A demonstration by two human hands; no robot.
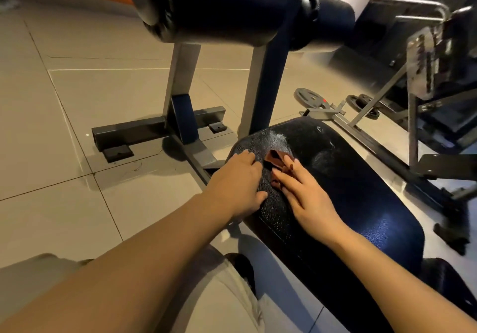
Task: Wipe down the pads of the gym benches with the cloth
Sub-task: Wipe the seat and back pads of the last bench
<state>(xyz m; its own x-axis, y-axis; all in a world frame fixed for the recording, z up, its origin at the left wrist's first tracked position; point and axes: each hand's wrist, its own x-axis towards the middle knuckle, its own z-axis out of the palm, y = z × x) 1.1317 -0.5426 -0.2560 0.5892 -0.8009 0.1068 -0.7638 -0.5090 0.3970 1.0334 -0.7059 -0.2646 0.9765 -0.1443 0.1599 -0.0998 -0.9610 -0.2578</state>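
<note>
Cloth (277,163): brown, bunched on the black bench pad (348,190), centre frame | right hand (307,198): fingers straight, pressing flat on the cloth's near edge | left hand (240,180): relaxed, resting on the pad's left edge, just beside the cloth.

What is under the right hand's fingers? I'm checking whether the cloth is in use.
A brown cloth lies under the right hand, pressed flat onto the black bench pad. Only its far end shows; the part beneath the fingers is covered.
</note>
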